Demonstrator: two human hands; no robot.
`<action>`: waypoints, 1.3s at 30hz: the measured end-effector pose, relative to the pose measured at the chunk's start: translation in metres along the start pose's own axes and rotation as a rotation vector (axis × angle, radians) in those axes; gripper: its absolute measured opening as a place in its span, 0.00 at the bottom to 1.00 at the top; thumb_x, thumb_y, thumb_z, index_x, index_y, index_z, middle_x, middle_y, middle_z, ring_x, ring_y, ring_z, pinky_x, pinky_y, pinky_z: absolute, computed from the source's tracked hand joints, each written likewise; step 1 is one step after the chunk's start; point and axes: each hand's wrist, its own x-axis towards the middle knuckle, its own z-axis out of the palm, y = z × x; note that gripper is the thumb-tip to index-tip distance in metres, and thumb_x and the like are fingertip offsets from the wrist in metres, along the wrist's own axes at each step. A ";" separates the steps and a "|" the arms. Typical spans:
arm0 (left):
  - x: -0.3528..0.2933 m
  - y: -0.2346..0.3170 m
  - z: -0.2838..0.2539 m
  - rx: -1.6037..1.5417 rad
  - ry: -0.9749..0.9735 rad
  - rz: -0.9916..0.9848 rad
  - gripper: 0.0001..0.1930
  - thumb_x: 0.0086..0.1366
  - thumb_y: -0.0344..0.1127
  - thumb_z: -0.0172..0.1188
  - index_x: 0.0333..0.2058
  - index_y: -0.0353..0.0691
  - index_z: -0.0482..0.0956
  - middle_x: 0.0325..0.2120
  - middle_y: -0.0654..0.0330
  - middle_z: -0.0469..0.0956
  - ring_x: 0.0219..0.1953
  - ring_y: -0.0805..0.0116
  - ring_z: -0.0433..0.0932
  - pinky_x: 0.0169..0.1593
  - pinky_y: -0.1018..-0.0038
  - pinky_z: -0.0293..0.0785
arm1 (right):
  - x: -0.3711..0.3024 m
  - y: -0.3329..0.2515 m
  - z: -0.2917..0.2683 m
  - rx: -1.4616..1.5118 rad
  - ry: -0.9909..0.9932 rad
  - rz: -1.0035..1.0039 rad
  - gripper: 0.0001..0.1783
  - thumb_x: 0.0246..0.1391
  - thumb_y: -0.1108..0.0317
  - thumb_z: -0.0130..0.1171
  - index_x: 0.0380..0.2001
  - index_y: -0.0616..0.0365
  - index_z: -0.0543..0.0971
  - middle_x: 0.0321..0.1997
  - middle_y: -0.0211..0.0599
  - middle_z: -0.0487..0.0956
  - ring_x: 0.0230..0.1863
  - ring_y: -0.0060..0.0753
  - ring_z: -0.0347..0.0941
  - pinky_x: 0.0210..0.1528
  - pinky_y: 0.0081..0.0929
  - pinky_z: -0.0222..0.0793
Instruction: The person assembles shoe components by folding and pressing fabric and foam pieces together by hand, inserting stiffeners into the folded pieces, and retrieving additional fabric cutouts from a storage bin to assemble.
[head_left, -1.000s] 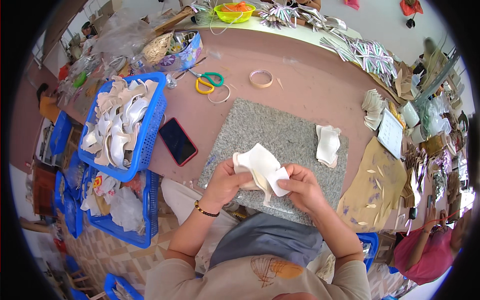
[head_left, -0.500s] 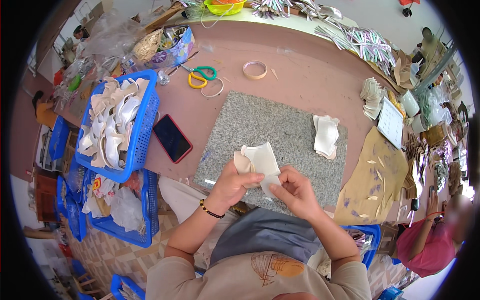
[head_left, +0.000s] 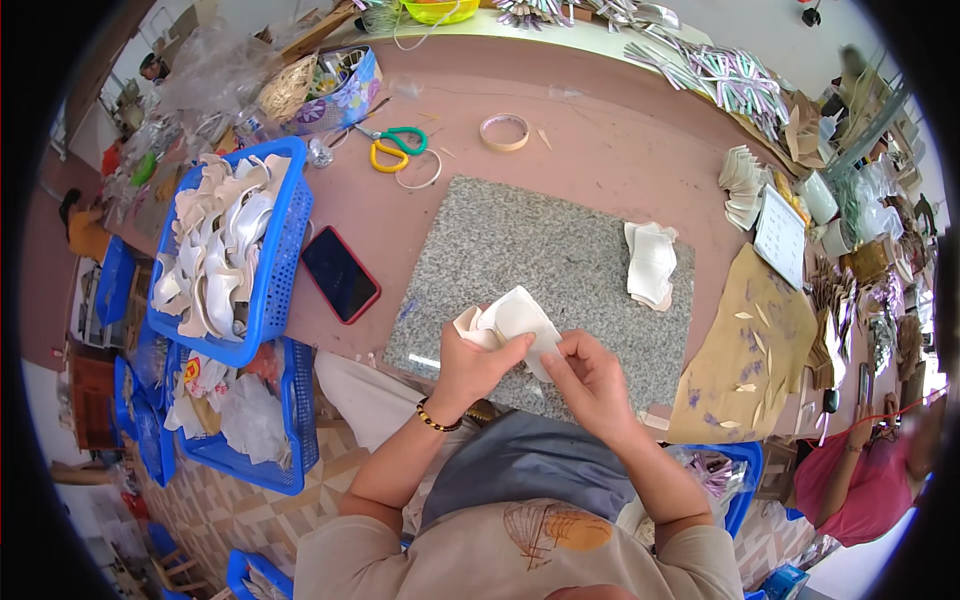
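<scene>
- Pink counter (head_left: 600, 150) carries a grey stone slab (head_left: 520, 260), with a blue basket (head_left: 275, 270) of white pieces to its left.
- Both hands hold one white piece (head_left: 520, 318) above the slab's near edge.
- Left hand (head_left: 478, 362) fingers are closed on its left side; right hand (head_left: 590, 378) pinches its right lower edge.
- Its long axis runs left to right between the hands.

Phone (head_left: 340, 273) between basket (head_left: 268, 290) at left and stone slab (head_left: 540, 270); scissors (head_left: 392, 148) behind.
</scene>
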 end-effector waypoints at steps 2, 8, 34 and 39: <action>0.000 -0.002 0.000 0.054 0.033 0.018 0.11 0.50 0.26 0.65 0.32 0.31 0.75 0.28 0.62 0.78 0.29 0.78 0.76 0.30 0.80 0.74 | 0.000 0.003 0.003 -0.030 0.033 0.004 0.06 0.55 0.73 0.55 0.27 0.64 0.70 0.27 0.33 0.71 0.28 0.19 0.67 0.31 0.20 0.65; 0.003 -0.016 -0.002 0.382 0.080 0.205 0.09 0.52 0.27 0.65 0.32 0.32 0.77 0.26 0.61 0.79 0.27 0.78 0.76 0.29 0.80 0.73 | -0.001 0.008 0.004 0.038 0.109 0.069 0.07 0.55 0.72 0.54 0.27 0.62 0.69 0.27 0.29 0.71 0.27 0.14 0.65 0.27 0.16 0.62; 0.010 -0.017 0.008 0.121 0.038 0.103 0.08 0.55 0.29 0.62 0.32 0.35 0.72 0.27 0.64 0.75 0.30 0.81 0.72 0.31 0.81 0.70 | 0.003 0.021 0.008 0.064 0.301 -0.024 0.05 0.55 0.76 0.54 0.29 0.65 0.69 0.34 0.35 0.72 0.28 0.11 0.67 0.26 0.11 0.63; 0.005 -0.023 0.007 0.191 0.084 0.106 0.10 0.54 0.28 0.63 0.34 0.34 0.73 0.28 0.63 0.76 0.30 0.80 0.73 0.32 0.80 0.71 | 0.001 0.028 0.011 -0.074 0.291 -0.076 0.07 0.52 0.76 0.56 0.26 0.65 0.68 0.36 0.39 0.72 0.29 0.15 0.68 0.28 0.13 0.66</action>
